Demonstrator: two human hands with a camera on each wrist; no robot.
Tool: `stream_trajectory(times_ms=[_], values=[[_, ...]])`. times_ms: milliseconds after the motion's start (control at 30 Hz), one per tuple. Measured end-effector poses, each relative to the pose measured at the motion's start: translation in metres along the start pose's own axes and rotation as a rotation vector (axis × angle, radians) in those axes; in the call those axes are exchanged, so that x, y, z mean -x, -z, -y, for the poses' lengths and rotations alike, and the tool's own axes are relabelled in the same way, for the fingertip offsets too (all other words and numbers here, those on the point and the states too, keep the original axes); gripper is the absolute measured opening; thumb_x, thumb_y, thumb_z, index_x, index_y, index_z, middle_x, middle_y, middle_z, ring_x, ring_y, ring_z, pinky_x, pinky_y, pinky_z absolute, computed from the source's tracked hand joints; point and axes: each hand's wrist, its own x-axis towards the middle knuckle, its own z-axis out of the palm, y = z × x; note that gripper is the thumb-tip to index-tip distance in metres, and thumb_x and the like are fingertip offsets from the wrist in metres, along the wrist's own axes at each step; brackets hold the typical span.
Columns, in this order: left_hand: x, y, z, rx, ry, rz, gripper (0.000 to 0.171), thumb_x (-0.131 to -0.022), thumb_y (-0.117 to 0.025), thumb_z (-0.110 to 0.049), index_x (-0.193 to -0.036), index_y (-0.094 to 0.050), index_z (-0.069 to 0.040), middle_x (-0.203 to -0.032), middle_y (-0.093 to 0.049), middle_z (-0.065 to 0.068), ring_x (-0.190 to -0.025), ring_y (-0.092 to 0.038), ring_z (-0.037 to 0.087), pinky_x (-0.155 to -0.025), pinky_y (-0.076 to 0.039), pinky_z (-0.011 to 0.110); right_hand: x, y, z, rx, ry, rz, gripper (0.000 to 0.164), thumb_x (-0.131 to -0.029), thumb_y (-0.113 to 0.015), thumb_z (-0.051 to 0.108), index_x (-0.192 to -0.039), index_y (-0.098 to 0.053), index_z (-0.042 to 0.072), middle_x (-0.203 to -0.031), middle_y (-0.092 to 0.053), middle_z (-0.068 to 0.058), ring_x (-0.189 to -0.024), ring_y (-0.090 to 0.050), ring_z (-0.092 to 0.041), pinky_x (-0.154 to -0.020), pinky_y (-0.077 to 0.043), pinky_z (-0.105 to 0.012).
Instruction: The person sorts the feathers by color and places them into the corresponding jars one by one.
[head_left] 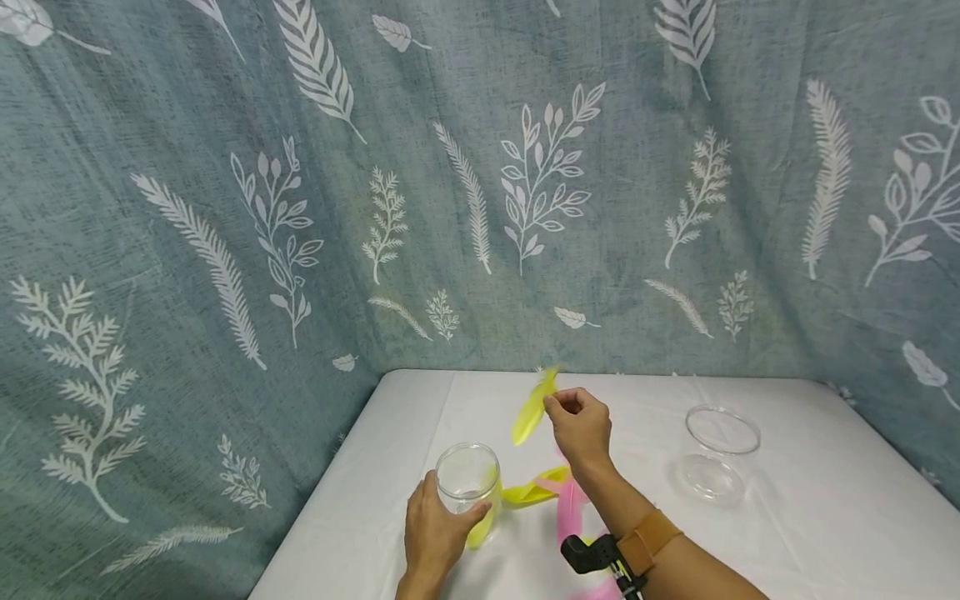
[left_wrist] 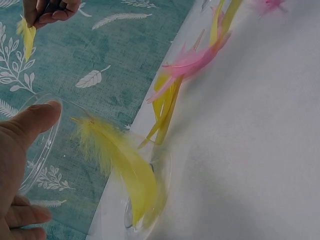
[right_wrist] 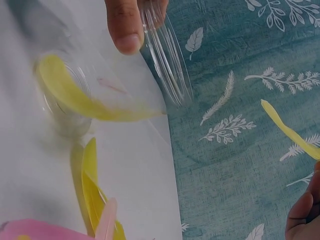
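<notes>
My left hand holds a clear jar upright on the table, with the thumb over its near side. Inside the jar, one yellow feather leans against the wall, its quill toward the rim. Up and to the right of the jar, my right hand pinches another yellow feather between thumb and fingertips, in the air above the table. On the tabletop beside the jar lie more feathers, yellow ones and pink ones, partly overlapping. My right forearm hides some of them.
A second clear container with a round rim stands on the right of the white-covered table. A blue-green curtain with white leaf prints hangs behind and beside the table. A camera mount is strapped to my right wrist.
</notes>
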Motion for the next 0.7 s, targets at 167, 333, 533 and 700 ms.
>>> stream_trajectory(times_ms=[167, 333, 533, 700], values=[[0.0, 0.0, 0.001, 0.006, -0.01, -0.008, 0.094, -0.055, -0.091, -0.048, -0.123, -0.056, 0.006, -0.109, -0.061, 0.021, -0.101, -0.058, 0.037, -0.079, -0.049, 0.05, 0.003, -0.006, -0.001, 0.0, 0.003, 0.003, 0.012, -0.087, -0.071, 0.014, -0.083, -0.066, 0.003, -0.075, -0.061, -0.007, -0.069, -0.055, -0.021, -0.057, -0.046, -0.029], [0.0, 0.0, 0.001, 0.008, -0.023, -0.013, 0.093, -0.055, -0.091, -0.047, -0.122, -0.056, 0.007, -0.109, -0.062, 0.022, -0.1, -0.059, 0.038, -0.079, -0.049, 0.05, 0.007, -0.011, -0.001, 0.002, 0.01, 0.015, 0.012, -0.086, -0.071, 0.014, -0.082, -0.066, 0.004, -0.074, -0.061, -0.006, -0.068, -0.055, -0.02, -0.057, -0.046, -0.03], [-0.001, -0.001, 0.0, 0.005, -0.022, -0.014, 0.093, -0.056, -0.091, -0.047, -0.123, -0.056, 0.007, -0.11, -0.061, 0.021, -0.1, -0.059, 0.038, -0.08, -0.049, 0.051, 0.012, -0.016, 0.001, -0.001, 0.007, 0.03, 0.012, -0.086, -0.071, 0.015, -0.082, -0.067, 0.005, -0.075, -0.062, -0.006, -0.068, -0.055, -0.02, -0.058, -0.046, -0.03], [0.0, -0.001, 0.001, 0.0, -0.023, -0.013, 0.092, -0.055, -0.091, -0.047, -0.122, -0.056, 0.006, -0.108, -0.062, 0.02, -0.099, -0.059, 0.037, -0.078, -0.049, 0.05, 0.016, -0.022, -0.002, 0.004, 0.016, 0.03, 0.012, -0.085, -0.072, 0.015, -0.08, -0.067, 0.006, -0.073, -0.061, -0.005, -0.067, -0.055, -0.02, -0.057, -0.046, -0.029]])
